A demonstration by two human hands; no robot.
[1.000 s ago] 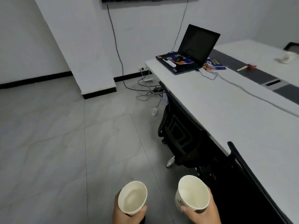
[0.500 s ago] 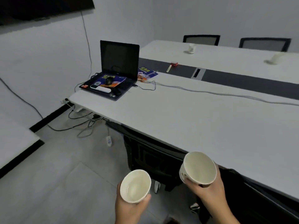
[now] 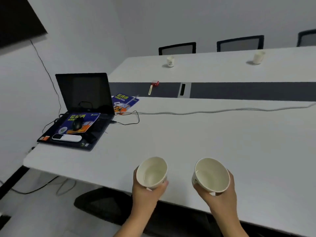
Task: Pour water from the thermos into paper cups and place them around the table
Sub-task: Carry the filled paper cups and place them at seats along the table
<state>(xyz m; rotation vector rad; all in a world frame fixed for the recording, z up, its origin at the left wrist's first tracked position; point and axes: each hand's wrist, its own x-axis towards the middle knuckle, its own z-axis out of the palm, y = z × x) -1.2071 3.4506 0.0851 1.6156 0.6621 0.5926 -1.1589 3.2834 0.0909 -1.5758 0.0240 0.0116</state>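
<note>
While an open black laptop [image 3: 83,106] with a blue mouse pad on it sits at the left end of the long white conference table [image 3: 196,137], the left hand [image 3: 147,192] holds a white paper cup with water in its bottom [image 3: 152,171] over the table's near edge, fingers and thumb curled round its wall. Just right of it, the right hand [image 3: 220,194] grips a second, wider-looking white paper cup [image 3: 211,175] the same way, also holding some water. Two more white paper cups, one [image 3: 170,61] and another [image 3: 258,57], already stand on the far side before black mesh chairs [image 3: 177,48]. No thermos shows. This looks like the placing step: each cup needs lowering level onto this near side, set well apart.
</note>
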